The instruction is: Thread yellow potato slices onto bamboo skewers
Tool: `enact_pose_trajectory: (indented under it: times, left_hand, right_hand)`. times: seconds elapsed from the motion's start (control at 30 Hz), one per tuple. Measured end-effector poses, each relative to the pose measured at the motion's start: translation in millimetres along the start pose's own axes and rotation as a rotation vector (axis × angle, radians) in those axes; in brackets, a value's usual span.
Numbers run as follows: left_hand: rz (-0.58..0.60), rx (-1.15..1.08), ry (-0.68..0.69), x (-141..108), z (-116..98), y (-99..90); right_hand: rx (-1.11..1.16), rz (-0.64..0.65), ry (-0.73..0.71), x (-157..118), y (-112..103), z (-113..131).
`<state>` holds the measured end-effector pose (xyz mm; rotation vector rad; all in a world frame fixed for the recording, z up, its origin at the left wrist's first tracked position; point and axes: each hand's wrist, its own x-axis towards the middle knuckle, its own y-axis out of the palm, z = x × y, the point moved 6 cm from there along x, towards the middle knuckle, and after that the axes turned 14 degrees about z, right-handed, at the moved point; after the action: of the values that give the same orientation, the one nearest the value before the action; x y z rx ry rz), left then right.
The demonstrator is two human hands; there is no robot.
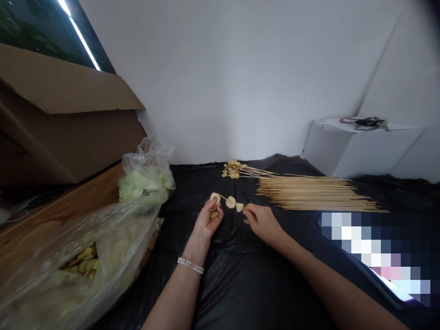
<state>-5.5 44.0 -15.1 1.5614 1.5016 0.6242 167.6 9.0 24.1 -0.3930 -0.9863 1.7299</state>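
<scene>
As seen in the head view, your left hand (206, 221) has its fingers closed in a pinch on a pale slice (215, 197), which sits at the left end of a thin wooden skewer (223, 197). A second slice (214, 214) lies among the lower fingers of that hand. Your right hand (264, 224) has its thumb and forefinger pinched together at the skewer's other end; the exact contact is too small to tell. Between your hands, two more slices (230, 202) sit on the skewer, above the black-covered counter (233, 275). A further slice (246, 221) shows just below your right fingers; whether it is held or lying cannot be told.

Beyond your hands, a cluster of loaded skewers (232, 170) lies with its slices to the left. To the right, you have a broad layer of bare skewers (316, 195), roughly parallel. At your left, an open clear bag (120, 256) contains yellowish slices, with a bag of pale green vegetable (146, 183) behind it. A cardboard box (68, 142) stands farther left; a white box (343, 144) stands at the right rear.
</scene>
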Motion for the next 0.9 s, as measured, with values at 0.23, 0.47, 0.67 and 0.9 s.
enact_pose_trajectory:
  times: [0.23, 0.47, 0.67, 0.9]
  left_hand:
    - [0.025, -0.069, -0.013, -0.5, -0.5, 1.9]
    - [-0.017, -0.087, 0.017, 1.8, -3.4, -2.2]
    - [0.013, -0.159, 0.009, 5.8, -4.0, -6.6]
    - [0.082, -0.265, -0.004, 2.1, -4.6, -2.1]
  right_hand:
    - [0.012, 0.017, 0.010, -0.3, 1.6, -1.1]
    - [0.022, 0.028, 0.011, -0.2, 3.1, -0.8]
    - [0.023, 0.059, 0.018, -0.1, 5.3, -1.5]
    - [0.015, 0.125, -0.027, 0.6, 10.8, 1.4]
